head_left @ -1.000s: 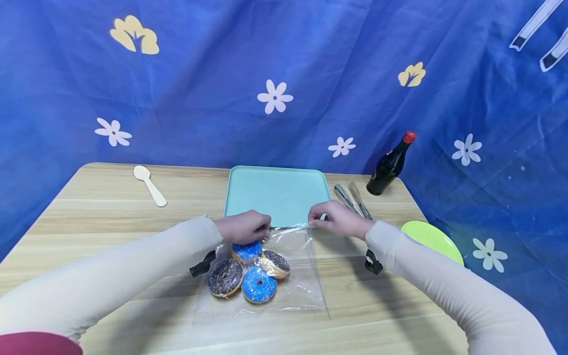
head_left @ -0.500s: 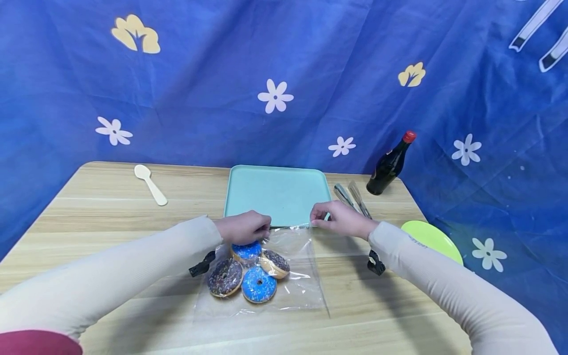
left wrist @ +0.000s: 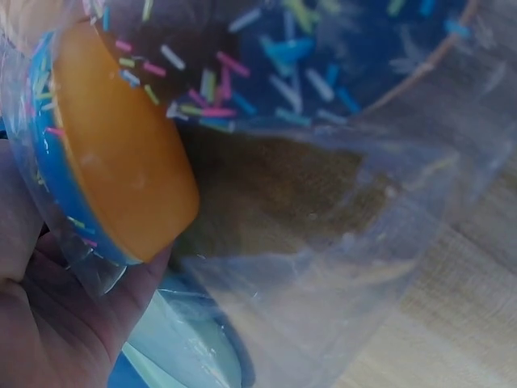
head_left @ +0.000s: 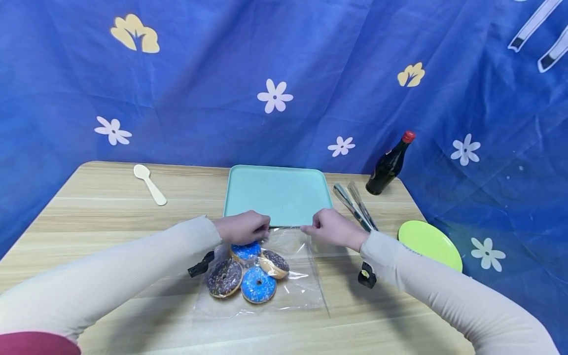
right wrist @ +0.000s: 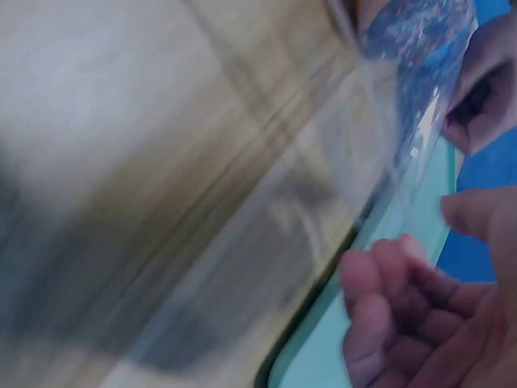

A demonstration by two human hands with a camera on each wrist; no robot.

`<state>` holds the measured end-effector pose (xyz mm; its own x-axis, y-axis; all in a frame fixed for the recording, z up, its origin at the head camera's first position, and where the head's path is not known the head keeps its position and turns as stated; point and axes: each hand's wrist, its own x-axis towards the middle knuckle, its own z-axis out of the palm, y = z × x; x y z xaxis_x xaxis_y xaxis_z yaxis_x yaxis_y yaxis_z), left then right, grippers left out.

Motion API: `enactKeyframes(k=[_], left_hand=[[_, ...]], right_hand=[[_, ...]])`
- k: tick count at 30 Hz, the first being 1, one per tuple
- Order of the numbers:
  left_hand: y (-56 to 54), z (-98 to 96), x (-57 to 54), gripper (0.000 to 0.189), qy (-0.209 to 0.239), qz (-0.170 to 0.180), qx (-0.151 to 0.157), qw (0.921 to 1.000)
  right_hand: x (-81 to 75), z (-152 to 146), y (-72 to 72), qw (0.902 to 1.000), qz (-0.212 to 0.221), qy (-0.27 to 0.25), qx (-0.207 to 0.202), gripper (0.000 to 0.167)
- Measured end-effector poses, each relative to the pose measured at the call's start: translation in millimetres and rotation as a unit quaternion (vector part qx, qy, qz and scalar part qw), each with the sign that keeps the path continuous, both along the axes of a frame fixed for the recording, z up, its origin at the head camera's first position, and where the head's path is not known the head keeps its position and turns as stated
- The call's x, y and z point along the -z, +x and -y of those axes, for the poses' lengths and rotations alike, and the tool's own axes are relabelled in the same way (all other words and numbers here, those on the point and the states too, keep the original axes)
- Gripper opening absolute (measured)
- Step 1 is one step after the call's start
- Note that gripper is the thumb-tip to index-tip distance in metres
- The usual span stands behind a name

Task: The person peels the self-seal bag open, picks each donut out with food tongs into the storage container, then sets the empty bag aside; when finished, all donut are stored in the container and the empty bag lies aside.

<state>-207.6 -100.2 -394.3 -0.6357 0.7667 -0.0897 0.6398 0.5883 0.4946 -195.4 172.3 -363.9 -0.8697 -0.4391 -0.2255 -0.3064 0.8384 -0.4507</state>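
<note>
A clear plastic bag (head_left: pixel 301 293) lies on the table with several doughnuts inside, blue-iced ones (head_left: pixel 259 285) and dark-iced ones (head_left: pixel 225 279), all sprinkled. My left hand (head_left: pixel 245 228) pinches the bag's top edge near its left end. In the left wrist view a doughnut's tan side (left wrist: pixel 133 153) shows through the film, right beside my fingers. My right hand (head_left: pixel 335 228) is at the bag's top right corner. In the right wrist view its fingers (right wrist: pixel 367 323) are loosely bent and the thumb stands apart from them, with nothing seen between.
A pale turquoise tray (head_left: pixel 279 195) lies just beyond the bag's top edge. Metal tongs (head_left: pixel 356 204) rest to its right, near a dark bottle (head_left: pixel 387 167) with a red cap. A lime green plate (head_left: pixel 430 244) is under my right forearm; a white spoon (head_left: pixel 151 185) lies far left.
My right hand has turned and shifted slightly left along the bag's top edge, coming away from its corner grip. The left hand and the doughnuts have stayed put.
</note>
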Motion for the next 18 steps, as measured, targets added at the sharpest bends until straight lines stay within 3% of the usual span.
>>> enactKeyframes(k=[4, 8, 13, 18], left_hand=[[-0.1, 0.4, 0.2, 0.014, 0.001, -0.001, 0.0, 1.0], [-0.5, -0.6, 0.4, 0.014, -0.002, 0.0, 0.001, 1.0], [-1.6, -0.3, 1.0, 0.014, -0.005, -0.003, 0.004, 1.0], [-1.4, 0.1, 2.0, 0.014, -0.008, -0.001, -0.001, 1.0]], right_hand=[[1.3, 3, 5.5, 0.9976, 0.068, 0.002, 0.015, 0.054], [1.6, 0, 8.0, 0.9929, 0.115, -0.024, 0.02, 0.046], [0.0, -8, 6.9, 0.9846, 0.164, -0.056, 0.023, 0.034], [-3.2, -22, 2.0, 0.9795, 0.194, -0.05, 0.019, 0.028]])
